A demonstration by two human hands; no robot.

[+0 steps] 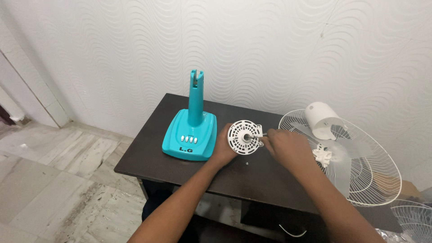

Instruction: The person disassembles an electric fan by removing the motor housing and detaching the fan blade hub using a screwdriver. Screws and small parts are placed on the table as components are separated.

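Dark brown table [180,164] stands against a white wavy-textured wall [270,45], tiled floor [49,189] to the left. Big white wire fan guard [373,175] lies at the table's right end, hanging past the edge, with translucent fan blades [339,173] resting inside it and a white dome-shaped motor cover [321,118] sitting on its upper part. A second wire guard [414,218] shows at the bottom right corner (mostly cut off). Turquoise fan base [191,135] with an upright neck and a row of white buttons stands on the table's left half, just beside the left hand.

Left hand [223,150] grips the white round vented motor housing [245,137] from its left rim, fingers curled behind it, holding it tilted up off the table, face toward the camera, near table centre. Right hand [283,146] is closed with fingertips pinched on a thin metal tool shaft [261,134] (screwdriver-like, handle hidden in the fist) that touches the housing near its hub. Small white plastic part [322,155] lies on the blades just right of the right hand. Tiny screw-like speck [246,163] on the table below the housing
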